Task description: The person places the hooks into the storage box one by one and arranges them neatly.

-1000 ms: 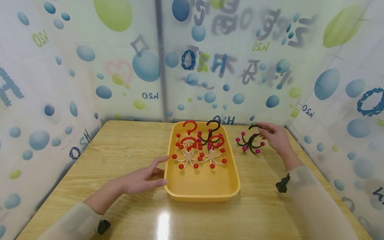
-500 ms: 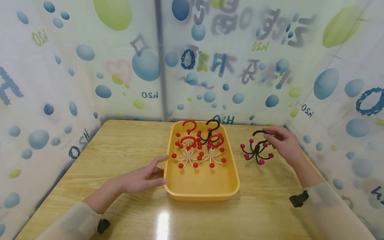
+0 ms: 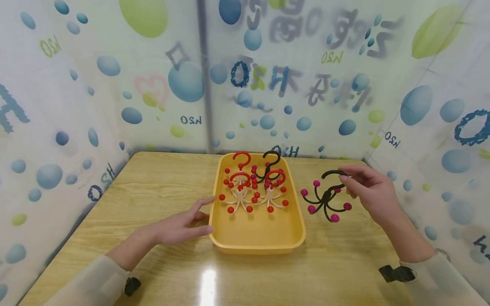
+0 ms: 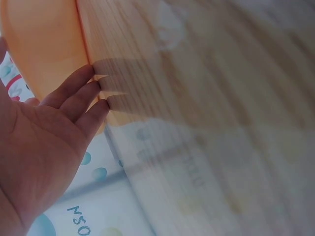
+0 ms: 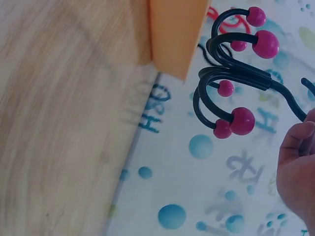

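My right hand (image 3: 371,189) pinches the hook end of a black multi-arm hanging hook (image 3: 326,196) with pink ball tips. In the right wrist view this black hook (image 5: 246,73) hangs clear of the wooden table, its curved arms spread toward the tray side. A yellow tray (image 3: 256,236) lies left of it. Inside its back half stand several similar hooks: white ones (image 3: 240,199) with red tops and red balls, and a black one (image 3: 266,172) with pink balls. My left hand (image 3: 178,225) touches the tray's left side with extended fingers, as the left wrist view also shows.
The wooden table (image 3: 160,182) reaches back to a curtain-like wall (image 3: 172,85) printed with blue and green bubbles. Similar printed walls stand close on the left and the right. The tray's raised rim (image 3: 300,204) faces the held hook.
My right hand has raised the black hook from the table and brought it nearer to me, slightly to the right. My left hand has stayed at the tray.
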{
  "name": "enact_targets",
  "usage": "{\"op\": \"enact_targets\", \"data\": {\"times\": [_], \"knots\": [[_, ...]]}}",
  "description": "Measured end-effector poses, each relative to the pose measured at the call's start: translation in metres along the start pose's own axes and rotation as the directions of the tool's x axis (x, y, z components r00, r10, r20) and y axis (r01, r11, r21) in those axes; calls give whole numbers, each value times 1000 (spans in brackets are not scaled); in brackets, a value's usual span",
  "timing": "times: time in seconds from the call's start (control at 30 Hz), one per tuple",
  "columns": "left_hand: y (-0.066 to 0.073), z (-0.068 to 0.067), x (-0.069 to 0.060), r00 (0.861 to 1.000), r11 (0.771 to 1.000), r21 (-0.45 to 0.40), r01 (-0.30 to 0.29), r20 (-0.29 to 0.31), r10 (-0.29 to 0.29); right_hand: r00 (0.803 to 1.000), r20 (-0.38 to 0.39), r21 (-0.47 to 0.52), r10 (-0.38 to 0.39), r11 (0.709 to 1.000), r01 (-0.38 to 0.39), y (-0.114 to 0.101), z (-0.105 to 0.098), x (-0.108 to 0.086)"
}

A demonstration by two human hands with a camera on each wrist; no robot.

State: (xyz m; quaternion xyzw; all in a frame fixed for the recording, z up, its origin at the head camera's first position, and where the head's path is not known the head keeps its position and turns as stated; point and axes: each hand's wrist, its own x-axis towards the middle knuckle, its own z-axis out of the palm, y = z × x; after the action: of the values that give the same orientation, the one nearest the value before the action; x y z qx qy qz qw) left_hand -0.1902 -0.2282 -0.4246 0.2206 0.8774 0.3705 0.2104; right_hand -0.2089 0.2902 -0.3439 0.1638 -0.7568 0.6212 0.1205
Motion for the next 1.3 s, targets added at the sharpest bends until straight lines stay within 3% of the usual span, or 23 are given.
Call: {"op": "enact_targets", "data": {"times": [0.2, 0.5, 0.87, 1.07, 1.3], "knots": [[-1, -1, 1, 1000, 1000, -6, 2, 4, -2, 996, 50, -23, -69, 997, 70, -20, 23, -7], [-1, -1, 1, 1000, 1000, -8, -3, 2, 3, 980, 177, -122, -94, 986, 117, -30, 62, -7], [-1, 0, 0, 1000, 1000, -7, 11, -4, -11, 949, 313, -101, 30, 995, 2, -15, 112, 1], [-1, 1, 1, 1000, 1000, 8, 18, -7, -18, 936, 348, -97, 44, 995, -11, -7, 132, 8], [-2, 2, 1, 999, 999, 6, 38, -12, -38, 929, 368, -102, 27, 995, 12, 2, 141, 13]]}}
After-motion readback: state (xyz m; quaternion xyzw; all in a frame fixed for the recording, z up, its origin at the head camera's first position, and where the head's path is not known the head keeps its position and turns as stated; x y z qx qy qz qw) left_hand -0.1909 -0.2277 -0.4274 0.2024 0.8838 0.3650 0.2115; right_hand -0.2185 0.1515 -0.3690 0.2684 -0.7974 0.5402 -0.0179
